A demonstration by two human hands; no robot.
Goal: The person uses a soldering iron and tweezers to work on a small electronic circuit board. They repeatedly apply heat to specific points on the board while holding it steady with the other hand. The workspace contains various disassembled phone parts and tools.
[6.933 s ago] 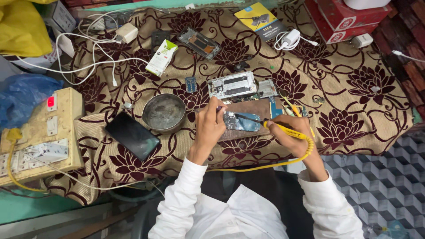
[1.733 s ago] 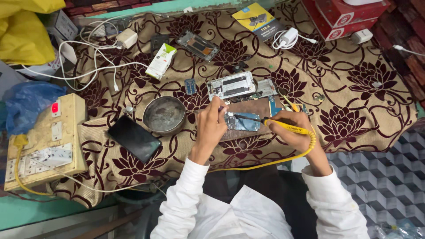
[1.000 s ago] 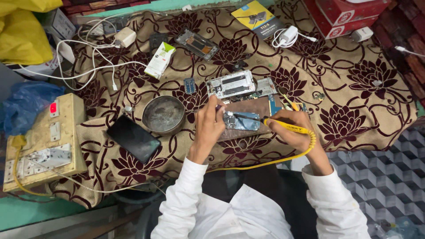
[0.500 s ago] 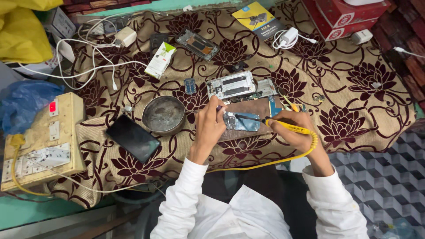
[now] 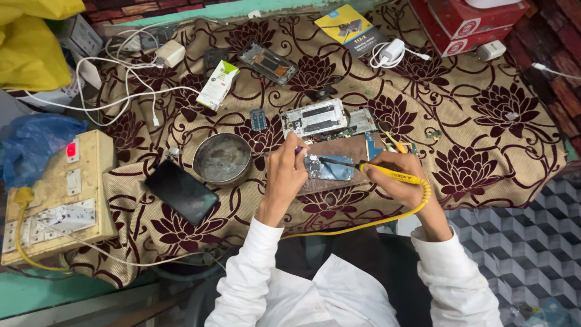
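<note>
While the right hand (image 5: 404, 178) grips a yellow-handled soldering iron (image 5: 387, 172), its dark tip rests on a small circuit board (image 5: 330, 168) at centre frame, lying on a brown work mat (image 5: 339, 148). The left hand (image 5: 285, 172) pinches something thin at the board's left end; what it is cannot be told. An opened phone frame (image 5: 315, 117) lies just above, so disassembly looks done and soldering underway. The iron's long axis runs near-horizontal, tip pointing left.
</note>
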